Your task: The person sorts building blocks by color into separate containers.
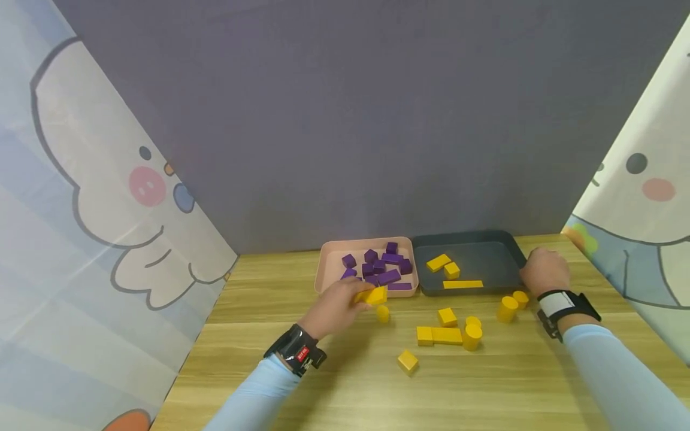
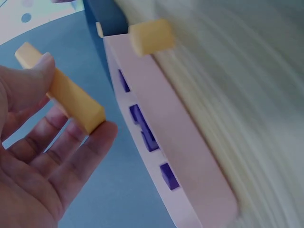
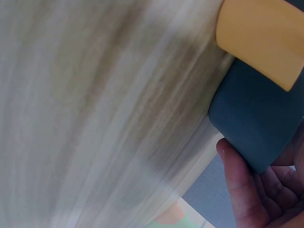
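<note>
My left hand (image 1: 334, 308) pinches a long yellow block (image 2: 76, 97) between thumb and fingers, just over the front edge of the pink tray (image 1: 330, 270). Purple blocks (image 1: 389, 277) of several shapes lie in that tray. A short yellow cylinder (image 1: 383, 314) stands on the table below the held block. Over at the right, my right hand (image 1: 545, 272) grips the right side of the dark tray (image 1: 493, 260), fingers (image 3: 236, 175) at its outer corner. Inside the dark tray are two yellow blocks (image 1: 439, 263) and a flat yellow strip (image 1: 462, 284).
In front of the trays, yellow blocks (image 1: 446, 336) and cylinders (image 1: 472, 337) are scattered on the wooden table (image 1: 345, 395). Two more yellow cylinders (image 1: 507, 309) stand near my right wrist. A grey panel (image 1: 345, 131) rises behind the trays, with printed cloth (image 1: 102, 179) at both sides.
</note>
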A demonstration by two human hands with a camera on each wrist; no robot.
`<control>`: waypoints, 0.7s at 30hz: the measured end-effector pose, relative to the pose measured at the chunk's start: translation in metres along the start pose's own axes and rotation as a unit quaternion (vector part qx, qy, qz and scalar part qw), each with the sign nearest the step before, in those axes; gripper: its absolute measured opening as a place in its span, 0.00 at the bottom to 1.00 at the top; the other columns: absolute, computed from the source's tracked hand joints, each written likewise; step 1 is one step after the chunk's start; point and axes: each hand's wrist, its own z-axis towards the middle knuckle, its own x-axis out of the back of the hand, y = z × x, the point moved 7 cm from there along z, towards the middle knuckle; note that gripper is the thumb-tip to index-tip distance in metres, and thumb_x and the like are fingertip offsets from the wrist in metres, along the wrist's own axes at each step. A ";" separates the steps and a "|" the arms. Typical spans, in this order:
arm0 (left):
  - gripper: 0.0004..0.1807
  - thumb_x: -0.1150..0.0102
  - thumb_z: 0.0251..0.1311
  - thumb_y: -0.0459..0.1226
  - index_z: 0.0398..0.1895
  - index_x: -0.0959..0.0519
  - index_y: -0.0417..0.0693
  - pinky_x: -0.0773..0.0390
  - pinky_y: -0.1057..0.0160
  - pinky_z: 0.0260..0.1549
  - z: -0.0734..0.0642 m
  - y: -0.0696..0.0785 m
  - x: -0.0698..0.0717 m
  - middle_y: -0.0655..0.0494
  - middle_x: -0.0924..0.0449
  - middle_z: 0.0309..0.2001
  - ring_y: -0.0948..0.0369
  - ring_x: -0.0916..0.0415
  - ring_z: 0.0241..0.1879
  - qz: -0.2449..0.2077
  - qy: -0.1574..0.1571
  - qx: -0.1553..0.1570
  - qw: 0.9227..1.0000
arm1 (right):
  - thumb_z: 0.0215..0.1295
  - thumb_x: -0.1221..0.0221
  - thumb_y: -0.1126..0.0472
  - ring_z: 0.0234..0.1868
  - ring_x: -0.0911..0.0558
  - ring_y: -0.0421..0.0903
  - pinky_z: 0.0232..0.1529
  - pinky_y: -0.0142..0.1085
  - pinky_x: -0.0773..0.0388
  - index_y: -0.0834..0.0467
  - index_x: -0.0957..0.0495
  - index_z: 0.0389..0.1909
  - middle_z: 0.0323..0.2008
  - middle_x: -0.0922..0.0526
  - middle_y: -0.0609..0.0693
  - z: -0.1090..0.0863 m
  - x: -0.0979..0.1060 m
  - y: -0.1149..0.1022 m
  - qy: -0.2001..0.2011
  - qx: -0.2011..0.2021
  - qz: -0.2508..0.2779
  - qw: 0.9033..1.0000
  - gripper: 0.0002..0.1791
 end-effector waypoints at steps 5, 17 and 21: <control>0.22 0.33 0.66 0.43 0.62 0.19 0.51 0.17 0.64 0.51 0.027 0.008 0.001 0.57 0.15 0.53 0.63 0.20 0.47 -0.039 0.032 0.017 0.999 | 0.54 0.42 0.68 0.21 0.22 0.65 0.19 0.55 0.26 0.72 0.24 0.18 0.17 0.24 0.65 -0.001 -0.001 0.000 0.001 -0.001 0.003 1.000 0.11; 0.23 0.35 0.68 0.42 0.64 0.21 0.48 0.16 0.67 0.48 0.100 0.039 -0.015 0.53 0.16 0.53 0.61 0.18 0.46 -0.168 0.126 0.049 0.976 | 0.53 0.41 0.68 0.21 0.22 0.65 0.19 0.55 0.27 0.71 0.25 0.16 0.17 0.24 0.64 0.000 0.001 -0.001 0.010 0.001 0.002 1.000 0.10; 0.23 0.36 0.69 0.42 0.64 0.21 0.48 0.17 0.70 0.46 0.124 0.052 -0.031 0.52 0.15 0.52 0.62 0.18 0.45 -0.179 0.127 0.051 0.974 | 0.52 0.41 0.68 0.22 0.22 0.66 0.20 0.56 0.26 0.72 0.24 0.17 0.17 0.24 0.65 -0.002 0.002 -0.002 0.015 -0.001 0.000 1.000 0.10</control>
